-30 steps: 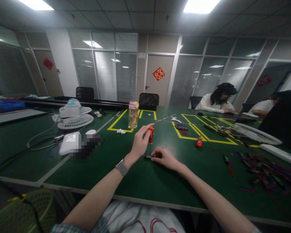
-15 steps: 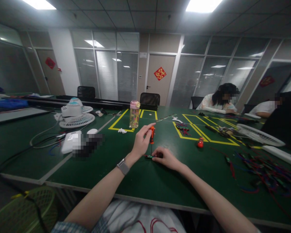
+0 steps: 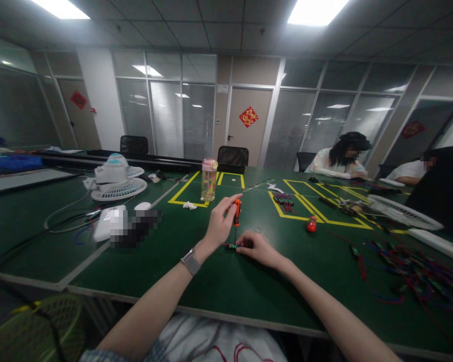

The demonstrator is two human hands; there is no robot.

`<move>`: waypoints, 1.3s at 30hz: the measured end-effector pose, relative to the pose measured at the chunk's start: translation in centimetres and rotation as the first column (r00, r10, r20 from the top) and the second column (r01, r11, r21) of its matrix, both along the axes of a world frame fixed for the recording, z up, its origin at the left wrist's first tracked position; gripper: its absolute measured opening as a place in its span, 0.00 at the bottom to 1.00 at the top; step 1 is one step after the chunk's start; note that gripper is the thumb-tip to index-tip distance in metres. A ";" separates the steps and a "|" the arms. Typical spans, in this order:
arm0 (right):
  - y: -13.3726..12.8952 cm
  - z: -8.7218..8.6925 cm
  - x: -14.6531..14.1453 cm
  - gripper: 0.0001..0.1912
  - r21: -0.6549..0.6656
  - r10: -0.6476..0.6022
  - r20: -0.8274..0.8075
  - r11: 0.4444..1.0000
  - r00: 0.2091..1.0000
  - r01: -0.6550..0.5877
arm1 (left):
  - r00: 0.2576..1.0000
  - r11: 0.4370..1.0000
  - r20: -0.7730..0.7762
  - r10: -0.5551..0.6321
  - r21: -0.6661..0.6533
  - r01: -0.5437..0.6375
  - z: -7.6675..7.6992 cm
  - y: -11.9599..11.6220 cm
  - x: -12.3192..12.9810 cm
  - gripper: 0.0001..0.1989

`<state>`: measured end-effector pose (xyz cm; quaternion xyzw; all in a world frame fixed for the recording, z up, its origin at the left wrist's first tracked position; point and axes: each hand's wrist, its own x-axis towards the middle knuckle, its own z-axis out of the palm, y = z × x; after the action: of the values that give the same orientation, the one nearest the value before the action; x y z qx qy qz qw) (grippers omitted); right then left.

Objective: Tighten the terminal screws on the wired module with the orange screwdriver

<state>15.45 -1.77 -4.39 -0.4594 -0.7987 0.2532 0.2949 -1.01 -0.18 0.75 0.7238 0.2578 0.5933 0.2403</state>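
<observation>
My left hand [image 3: 222,221] is closed around the orange and black handle of a screwdriver [image 3: 237,212], which stands upright with its thin shaft pointing down. The tip meets a small green circuit board [image 3: 232,246] lying on the green table [image 3: 211,281]. Just right of the shaft, my right hand [image 3: 258,247] pinches the board's right end between thumb and fingers. A red wire comes out of the board's left end. My fingers hide the right part of the board.
A pink-lidded bottle [image 3: 209,181] and crumpled tissue [image 3: 190,205] stand beyond my left hand. White fan parts [image 3: 119,181] lie left. To the right are a red object [image 3: 311,224], wired boards [image 3: 411,266] and a fan grille [image 3: 403,211]. Two people sit at the far right.
The view has tilted up slightly, so the table items appear a little lower. Both hands keep the same hold on the screwdriver and board.
</observation>
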 end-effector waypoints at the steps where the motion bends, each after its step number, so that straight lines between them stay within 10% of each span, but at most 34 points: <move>1: 0.0 0.0 0.0 0.05 -0.001 0.003 0.001 1.000 1.000 -0.003 | 1.000 1.000 -0.001 0.000 0.000 0.000 0.0 0.0 0.0 0.18; 39: -0.1 0.0 0.0 0.04 0.026 -0.017 0.009 1.000 1.000 0.017 | 0.994 0.992 0.023 0.104 0.065 -0.105 0.1 -0.1 0.0 0.12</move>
<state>15.45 -1.85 -4.44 -0.4633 -0.7993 0.2384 0.2994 -0.97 -0.32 0.90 0.7109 0.2731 0.6204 0.1873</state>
